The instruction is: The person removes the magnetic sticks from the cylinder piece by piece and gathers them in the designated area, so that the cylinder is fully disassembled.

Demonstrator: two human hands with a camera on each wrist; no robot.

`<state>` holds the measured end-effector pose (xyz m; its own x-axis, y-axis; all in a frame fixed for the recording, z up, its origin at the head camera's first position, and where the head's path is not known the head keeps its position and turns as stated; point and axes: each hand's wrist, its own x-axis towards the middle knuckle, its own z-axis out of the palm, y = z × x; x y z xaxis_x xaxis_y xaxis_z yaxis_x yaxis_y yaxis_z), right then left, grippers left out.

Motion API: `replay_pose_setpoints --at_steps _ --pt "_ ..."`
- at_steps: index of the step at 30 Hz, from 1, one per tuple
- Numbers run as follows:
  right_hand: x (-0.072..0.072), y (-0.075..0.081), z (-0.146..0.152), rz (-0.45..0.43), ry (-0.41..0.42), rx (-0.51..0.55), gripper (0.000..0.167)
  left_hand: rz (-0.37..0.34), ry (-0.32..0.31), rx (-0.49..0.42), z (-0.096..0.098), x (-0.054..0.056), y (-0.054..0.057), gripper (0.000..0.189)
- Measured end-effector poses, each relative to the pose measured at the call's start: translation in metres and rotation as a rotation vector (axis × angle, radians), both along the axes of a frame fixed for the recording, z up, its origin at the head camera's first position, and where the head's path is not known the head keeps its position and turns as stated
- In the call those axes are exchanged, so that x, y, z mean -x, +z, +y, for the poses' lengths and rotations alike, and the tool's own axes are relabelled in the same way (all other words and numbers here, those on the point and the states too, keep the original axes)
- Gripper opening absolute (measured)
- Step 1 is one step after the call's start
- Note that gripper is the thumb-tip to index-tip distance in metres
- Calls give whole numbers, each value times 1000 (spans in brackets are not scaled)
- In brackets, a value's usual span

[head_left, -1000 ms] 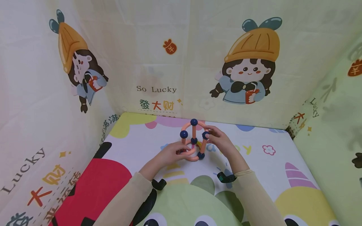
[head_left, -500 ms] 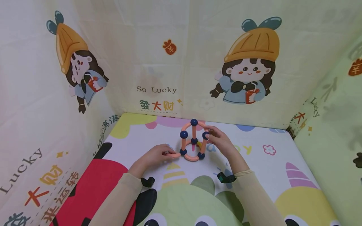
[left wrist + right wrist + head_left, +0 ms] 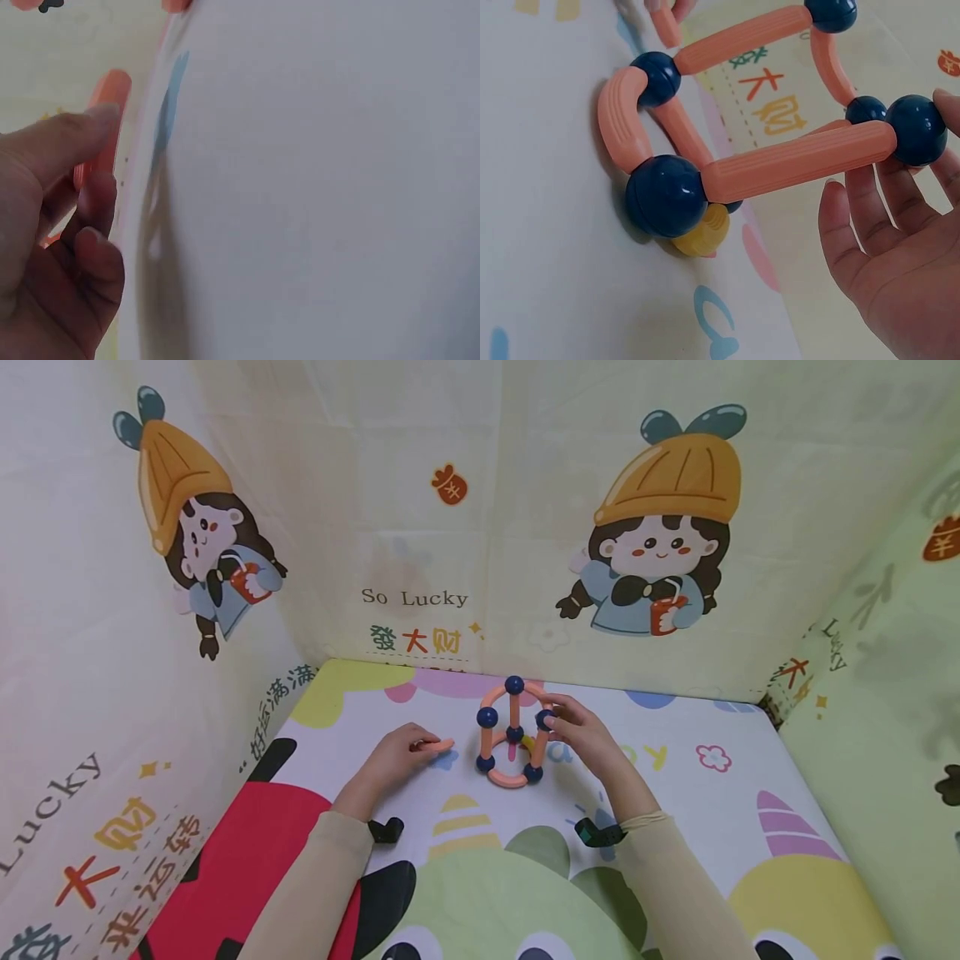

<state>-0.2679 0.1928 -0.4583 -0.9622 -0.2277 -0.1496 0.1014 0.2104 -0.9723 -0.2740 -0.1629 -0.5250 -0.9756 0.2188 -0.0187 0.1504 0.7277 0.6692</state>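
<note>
left hand farther from ball frame, orange rod still pinched

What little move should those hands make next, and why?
Perhaps the left hand should bring its orange piece to the front of the frame, between the left top ball and right top ball: no rod joins those two, curved rods link each to the back top ball, and the right hand grips the right one.

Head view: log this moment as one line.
ball-and-rod frame: upright on tabletop, open at top front | left hand: pinches salmon rod, apart from frame | right hand: grips frame's navy ball
</note>
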Motion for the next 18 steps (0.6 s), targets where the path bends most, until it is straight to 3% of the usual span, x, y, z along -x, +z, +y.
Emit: replay_pose_setpoints --at_steps 7,18 --pt "2 -2 0 10 6 10 49 26 17 62 -3 3 -5 24" --pt "2 -3 0 3 -2 19 50 5 27 90 -1 2 -5 30"
